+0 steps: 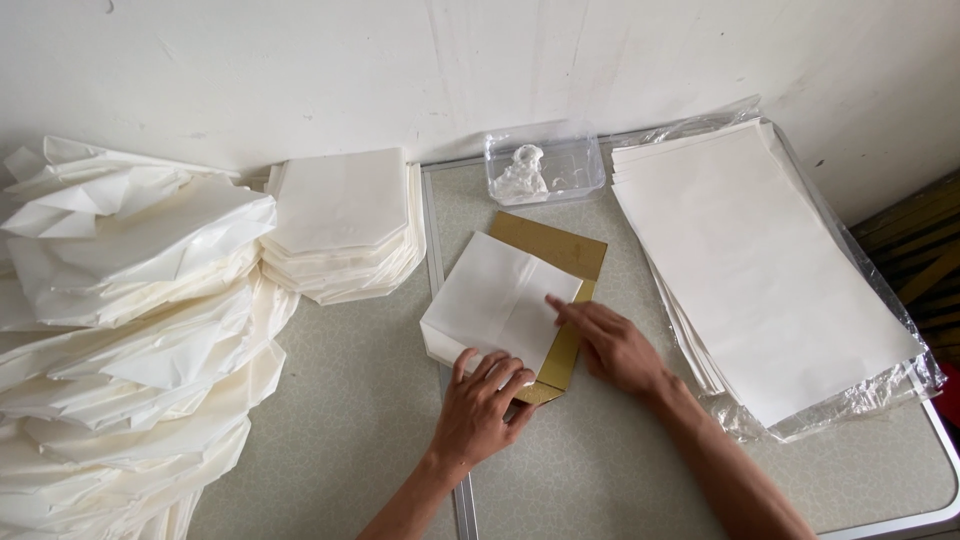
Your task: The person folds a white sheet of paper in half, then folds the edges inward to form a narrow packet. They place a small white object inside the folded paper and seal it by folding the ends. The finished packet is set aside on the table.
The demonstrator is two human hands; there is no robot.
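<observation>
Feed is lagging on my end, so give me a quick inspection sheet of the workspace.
Surface: speckled grey table, metal seam.
Job's things: white folded paper lying on a gold card.
Clutter: flat sheet stack in plastic wrap; folded stack; folded-paper heap; clear tray.
Hands: left hand presses the paper's near edge; right hand fingers on its right side.
Cables: nothing seen.
Surroundings: white wall.

L hand (480,400) flat, R hand (612,345) pointing

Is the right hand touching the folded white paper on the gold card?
Touching. The head view shows the right hand with its index fingertip pressed onto the folded white paper.
</observation>
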